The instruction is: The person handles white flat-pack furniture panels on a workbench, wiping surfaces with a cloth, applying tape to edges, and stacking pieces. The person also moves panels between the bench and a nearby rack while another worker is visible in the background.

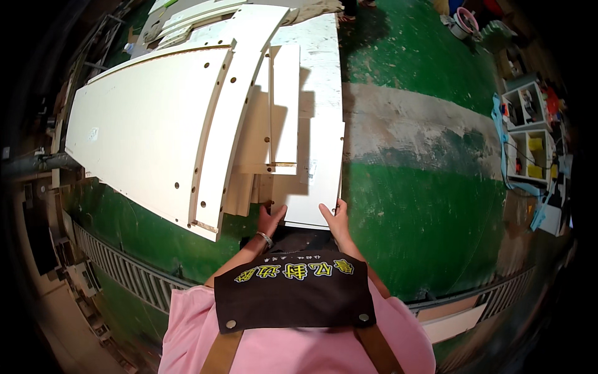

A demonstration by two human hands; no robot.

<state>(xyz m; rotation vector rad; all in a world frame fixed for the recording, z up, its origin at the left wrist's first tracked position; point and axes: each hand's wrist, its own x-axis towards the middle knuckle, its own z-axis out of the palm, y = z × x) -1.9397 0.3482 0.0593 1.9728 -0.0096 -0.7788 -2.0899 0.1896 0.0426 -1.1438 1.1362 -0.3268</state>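
Here, panels (324, 181) crowd a worktop (325, 62) beside green floor (423, 218).

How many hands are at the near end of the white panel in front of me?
2: your left hand at its left edge and your right hand at its right edge. The white panel could hide anything underneath.

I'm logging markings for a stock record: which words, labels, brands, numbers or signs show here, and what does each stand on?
Dark cloth apron bib: large yellow characters, upside down in view; wording not copied here.
Same bib: one smaller pale line; wording not copied.
Large white flat panel at left: a label, too small to read.
White rectangular board by the bare right hand: a label, too small to read.
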